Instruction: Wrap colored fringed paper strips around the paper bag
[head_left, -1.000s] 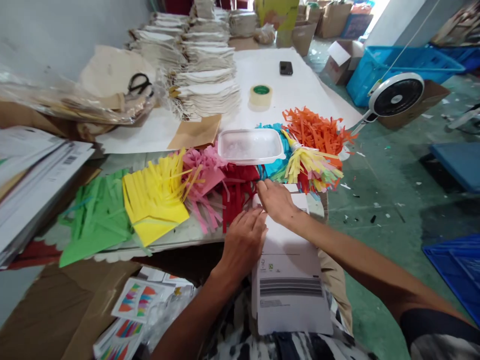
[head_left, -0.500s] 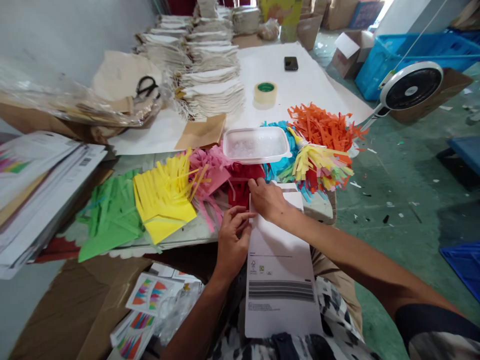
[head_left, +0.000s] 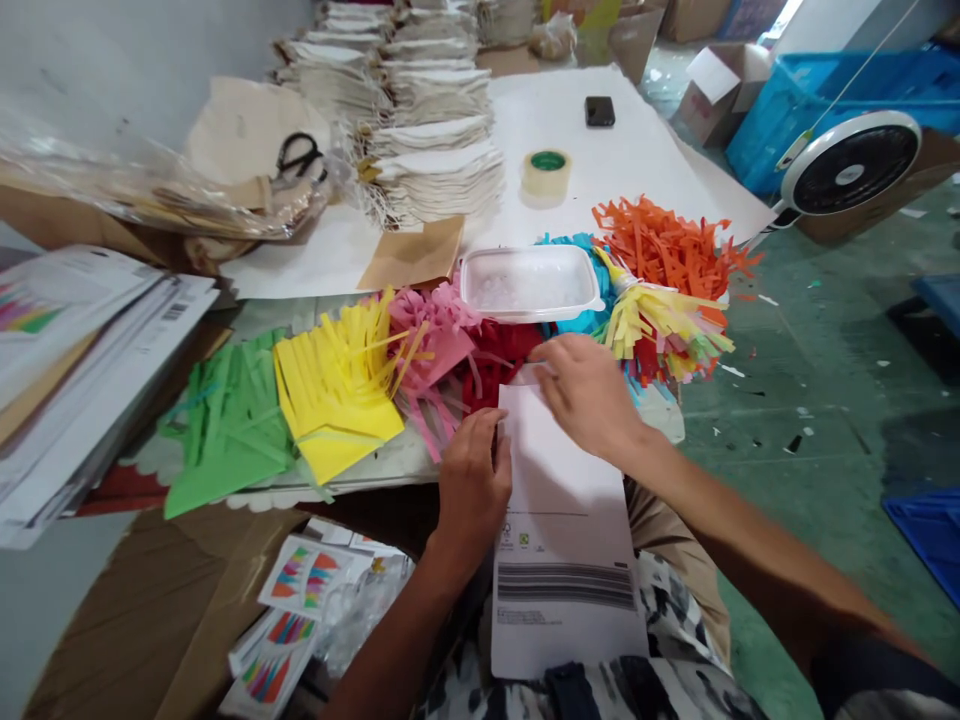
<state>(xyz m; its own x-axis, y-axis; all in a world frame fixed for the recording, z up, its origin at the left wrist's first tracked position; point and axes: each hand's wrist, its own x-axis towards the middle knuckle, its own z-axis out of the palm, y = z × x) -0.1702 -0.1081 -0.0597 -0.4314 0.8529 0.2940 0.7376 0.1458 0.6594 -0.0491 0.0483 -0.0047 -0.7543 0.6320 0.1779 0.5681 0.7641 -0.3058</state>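
Note:
A white printed sheet [head_left: 562, 520] lies over my lap and the table edge. My left hand [head_left: 472, 485] grips its left edge with curled fingers. My right hand [head_left: 589, 395] rests on the sheet's top end, fingers bent and pinching at the red fringed paper [head_left: 499, 365] there; whether it holds a strip is unclear. Fringed paper piles lie in a row: green [head_left: 225, 425], yellow [head_left: 337, 390], pink [head_left: 431, 335], then turquoise and orange [head_left: 667, 250]. A multicoloured tassel [head_left: 664, 325] lies to the right of my right hand.
A clear plastic tray [head_left: 529, 283] sits on the piles. Behind are a tape roll [head_left: 546, 172], a phone [head_left: 600, 110], scissors [head_left: 300, 155] and stacks of cream bags [head_left: 427, 120]. Printed sheets [head_left: 82, 370] are stacked at left, colour cards [head_left: 300, 600] lie below, a fan [head_left: 851, 165] stands at right.
My right hand has shifted right along the sheet's top edge, off the red fringe's middle. My left hand has closed on the sheet's left edge. The camera has tilted slightly.

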